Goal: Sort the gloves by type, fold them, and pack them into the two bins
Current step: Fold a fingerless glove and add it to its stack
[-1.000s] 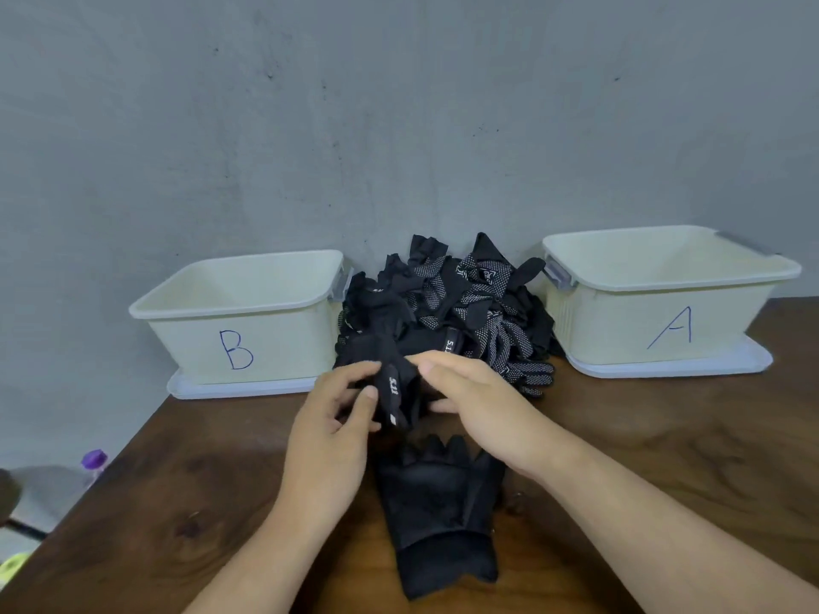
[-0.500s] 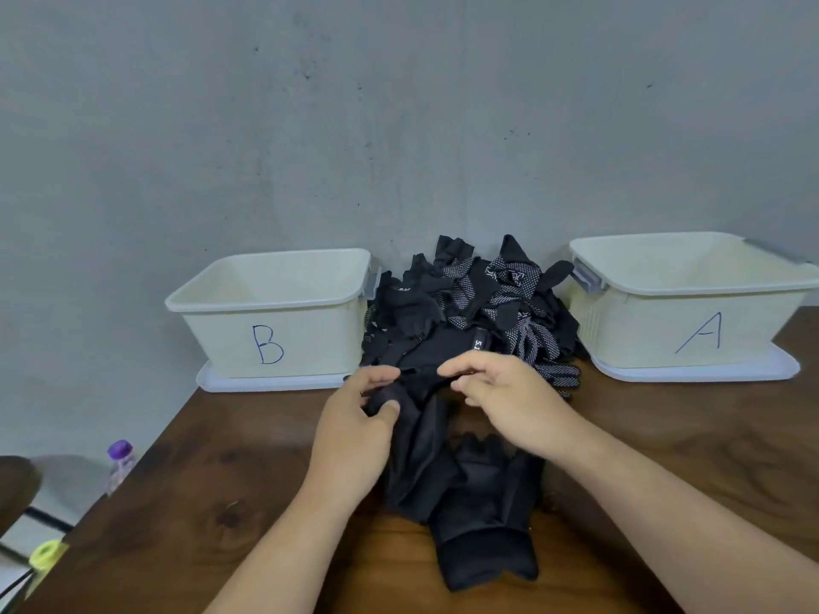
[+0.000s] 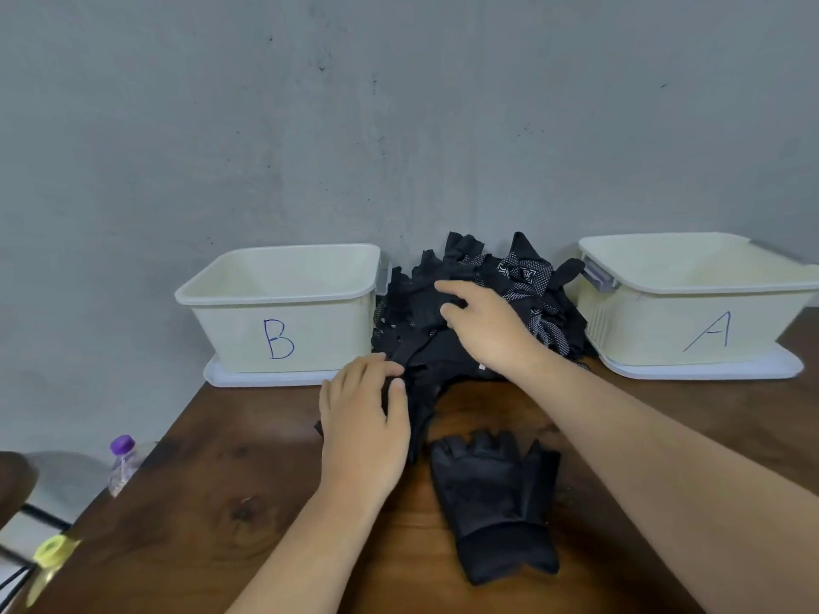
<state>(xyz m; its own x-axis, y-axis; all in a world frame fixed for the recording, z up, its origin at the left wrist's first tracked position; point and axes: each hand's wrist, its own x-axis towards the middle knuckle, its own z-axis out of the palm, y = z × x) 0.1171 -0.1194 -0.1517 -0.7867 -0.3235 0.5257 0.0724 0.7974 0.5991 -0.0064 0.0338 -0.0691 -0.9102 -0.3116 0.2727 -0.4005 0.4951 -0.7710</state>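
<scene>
A heap of black gloves (image 3: 527,281), some with white dots, lies against the wall between cream bin B (image 3: 283,330) and cream bin A (image 3: 664,334). Both bins look empty inside. My left hand (image 3: 363,427) pinches a plain black glove (image 3: 419,409) that hangs from the heap's front edge onto the table. My right hand (image 3: 487,325) reaches onto the heap with fingers spread, touching the dark gloves at its left side. A black fingerless glove (image 3: 496,498) lies flat on the table in front, fingers pointing toward the heap.
Each bin stands on a white lid, such as the one under bin A (image 3: 709,370). The brown wooden table (image 3: 221,502) ends at its left edge, where a purple-capped bottle (image 3: 122,463) and a yellow-capped bottle (image 3: 51,556) stand below.
My right hand let go of the glove and moved up onto the heap. My left hand keeps hold of the black glove, now drawn down beside the flat glove.
</scene>
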